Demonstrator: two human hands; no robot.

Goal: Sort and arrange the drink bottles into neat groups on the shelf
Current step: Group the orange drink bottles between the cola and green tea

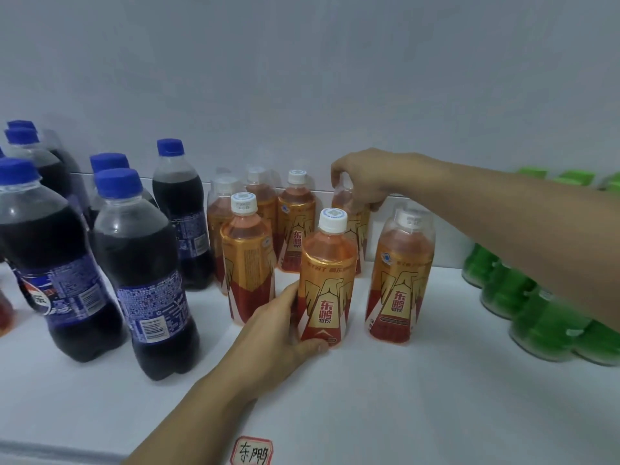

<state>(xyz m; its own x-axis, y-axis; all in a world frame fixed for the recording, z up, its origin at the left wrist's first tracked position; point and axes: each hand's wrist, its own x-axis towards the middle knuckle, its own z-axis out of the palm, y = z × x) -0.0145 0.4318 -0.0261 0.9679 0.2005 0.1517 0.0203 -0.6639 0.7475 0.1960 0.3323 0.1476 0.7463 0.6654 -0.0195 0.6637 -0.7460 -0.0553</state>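
We see the left hand [278, 333] wrapped around the lower part of the front orange bottle [327, 280], thumb [310, 347] across its base at the front and the other fingers curled behind its left side, so the bottle stands upright in that grip on the white shelf [402, 397]. The right hand [364, 177] reaches in from the right and closes its fingers [339, 176] from above over the top of a rear orange bottle [352, 226]; its cap is hidden under the hand.

The gripped front bottle has a white cap, clear shoulder with orange liquid, and a gold and red label with a wing design and the characters 东鹏特饮. The same label shows on the right orange bottle [401, 280], standing just beside it and untouched. More orange bottles [248, 253] stand upright to the left and behind.

Further left we find cola bottles [144, 263] with blue caps, dark liquid and blue labels; one bears a Pepsi logo. At the right stand green bottles [543, 327], blurred. At the shelf's front edge a red-bordered tag [251, 451] reads 东鹏 in handwriting.
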